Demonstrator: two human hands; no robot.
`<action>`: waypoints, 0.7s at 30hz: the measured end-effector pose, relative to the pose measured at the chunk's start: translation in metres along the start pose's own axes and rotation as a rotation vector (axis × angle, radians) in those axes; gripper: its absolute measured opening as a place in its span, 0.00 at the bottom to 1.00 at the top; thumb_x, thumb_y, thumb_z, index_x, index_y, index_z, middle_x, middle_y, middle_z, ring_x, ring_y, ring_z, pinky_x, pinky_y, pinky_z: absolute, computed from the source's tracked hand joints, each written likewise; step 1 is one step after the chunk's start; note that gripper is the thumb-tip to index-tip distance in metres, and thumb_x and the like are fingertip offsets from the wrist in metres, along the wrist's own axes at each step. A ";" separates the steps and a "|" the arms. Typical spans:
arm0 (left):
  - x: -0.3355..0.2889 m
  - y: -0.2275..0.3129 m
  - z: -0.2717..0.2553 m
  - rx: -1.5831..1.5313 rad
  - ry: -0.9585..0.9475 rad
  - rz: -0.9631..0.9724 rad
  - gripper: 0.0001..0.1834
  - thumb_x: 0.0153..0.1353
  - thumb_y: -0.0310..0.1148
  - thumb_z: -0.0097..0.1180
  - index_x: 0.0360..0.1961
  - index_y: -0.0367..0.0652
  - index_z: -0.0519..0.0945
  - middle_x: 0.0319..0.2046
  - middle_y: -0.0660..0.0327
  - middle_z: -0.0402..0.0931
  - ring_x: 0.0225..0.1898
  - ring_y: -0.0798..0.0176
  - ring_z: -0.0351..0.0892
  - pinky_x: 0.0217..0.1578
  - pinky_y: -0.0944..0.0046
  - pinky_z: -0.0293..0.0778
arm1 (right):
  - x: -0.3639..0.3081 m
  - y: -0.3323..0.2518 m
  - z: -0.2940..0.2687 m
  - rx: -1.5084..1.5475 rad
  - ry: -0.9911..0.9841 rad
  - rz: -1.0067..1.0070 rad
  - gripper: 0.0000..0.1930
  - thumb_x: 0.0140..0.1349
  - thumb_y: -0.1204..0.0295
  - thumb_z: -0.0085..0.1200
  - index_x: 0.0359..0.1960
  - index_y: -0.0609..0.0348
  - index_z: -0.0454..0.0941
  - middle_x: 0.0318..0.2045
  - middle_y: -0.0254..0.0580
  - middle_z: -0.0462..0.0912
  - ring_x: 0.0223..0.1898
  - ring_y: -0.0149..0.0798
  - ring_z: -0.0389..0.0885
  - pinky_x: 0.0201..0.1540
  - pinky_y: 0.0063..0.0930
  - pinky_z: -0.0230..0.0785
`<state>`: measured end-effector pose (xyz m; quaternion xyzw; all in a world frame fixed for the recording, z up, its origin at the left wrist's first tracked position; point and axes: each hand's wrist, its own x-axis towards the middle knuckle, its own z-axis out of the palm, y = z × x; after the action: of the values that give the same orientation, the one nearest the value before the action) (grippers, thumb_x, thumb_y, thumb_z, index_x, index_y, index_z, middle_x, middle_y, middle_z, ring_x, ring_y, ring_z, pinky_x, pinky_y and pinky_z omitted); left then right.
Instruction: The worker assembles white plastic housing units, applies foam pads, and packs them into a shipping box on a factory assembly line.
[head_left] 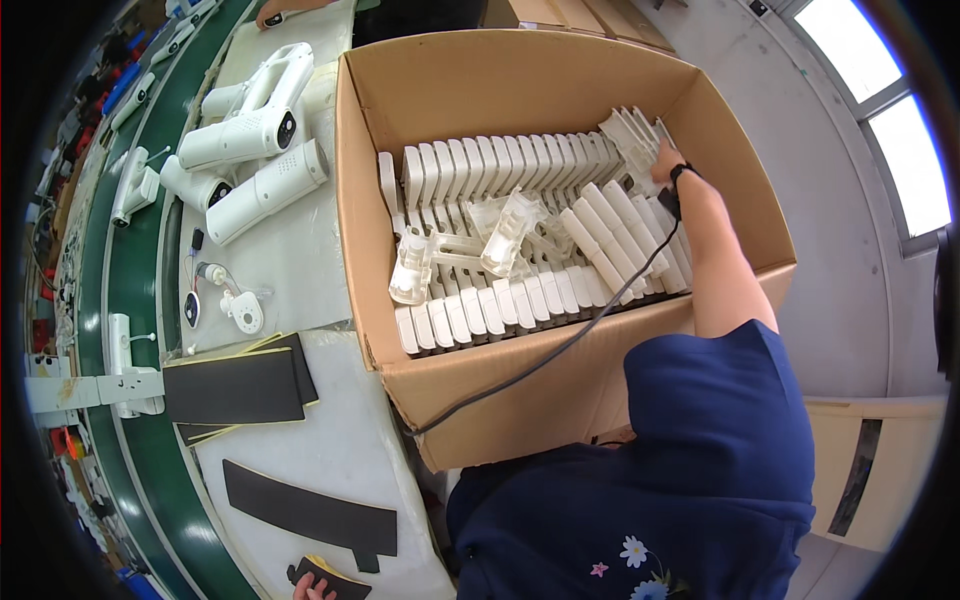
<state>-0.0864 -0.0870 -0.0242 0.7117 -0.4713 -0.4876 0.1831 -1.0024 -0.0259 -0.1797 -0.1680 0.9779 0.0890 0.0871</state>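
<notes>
My right hand [664, 163] reaches into the far right corner of a big cardboard box [500, 400], its fingers closed round the edge of a white plastic shell [632, 138]. A black strap with a dark cord circles that wrist. Rows of similar white shells [470, 165] fill the box, several lying loose and tilted on top. At the bottom edge my left hand [314, 590] shows only its fingertips, closed on a small black foam piece [338, 580] with a yellow edge. The rest of that hand is out of the picture.
Left of the box, white handheld devices [250, 140] lie piled on the bench, with small wired parts [240, 308] nearer. Black foam sheets [235, 388] and a cut strip [310, 510] lie closer still. A green conveyor [140, 270] runs along the left. Another person's hand [285, 10] is at the top.
</notes>
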 end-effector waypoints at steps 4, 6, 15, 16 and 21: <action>0.002 -0.027 -0.030 -0.016 0.038 0.022 0.22 0.73 0.39 0.46 0.58 0.32 0.69 0.58 0.47 0.69 0.57 0.52 0.71 0.59 0.54 0.69 | -0.012 0.007 -0.064 0.052 0.016 -0.175 0.49 0.42 0.73 0.65 0.68 0.61 0.51 0.55 0.68 0.74 0.57 0.58 0.75 0.59 0.42 0.69; 0.007 -0.035 -0.038 -0.062 0.029 0.045 0.22 0.74 0.39 0.45 0.59 0.32 0.68 0.58 0.46 0.69 0.58 0.51 0.71 0.59 0.54 0.69 | -0.018 0.032 -0.103 0.177 0.121 -0.280 0.49 0.42 0.73 0.65 0.68 0.61 0.51 0.53 0.65 0.76 0.55 0.56 0.77 0.59 0.40 0.69; -0.006 -0.037 -0.044 -0.144 0.060 0.273 0.20 0.74 0.35 0.43 0.59 0.29 0.67 0.57 0.45 0.70 0.55 0.52 0.73 0.58 0.56 0.70 | -0.176 -0.019 -0.210 1.203 0.110 -0.623 0.40 0.57 0.75 0.64 0.69 0.55 0.54 0.58 0.45 0.73 0.61 0.41 0.71 0.62 0.34 0.64; -0.007 -0.035 -0.044 -0.128 0.081 0.326 0.20 0.74 0.34 0.43 0.58 0.29 0.68 0.56 0.45 0.70 0.55 0.53 0.74 0.57 0.56 0.71 | -0.198 -0.040 -0.217 1.274 0.035 -0.723 0.37 0.59 0.74 0.63 0.68 0.55 0.57 0.58 0.43 0.73 0.60 0.40 0.71 0.61 0.33 0.65; -0.018 -0.033 -0.042 -0.138 0.288 0.601 0.14 0.69 0.28 0.48 0.53 0.34 0.73 0.52 0.54 0.74 0.51 0.61 0.74 0.52 0.62 0.69 | -0.337 -0.198 -0.248 1.298 -0.421 -1.073 0.30 0.62 0.74 0.60 0.66 0.58 0.63 0.58 0.42 0.75 0.58 0.37 0.74 0.59 0.32 0.68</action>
<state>-0.0347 -0.0640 -0.0196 0.5884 -0.5953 -0.3371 0.4309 -0.6560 -0.1541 0.0993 -0.5036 0.5876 -0.5104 0.3750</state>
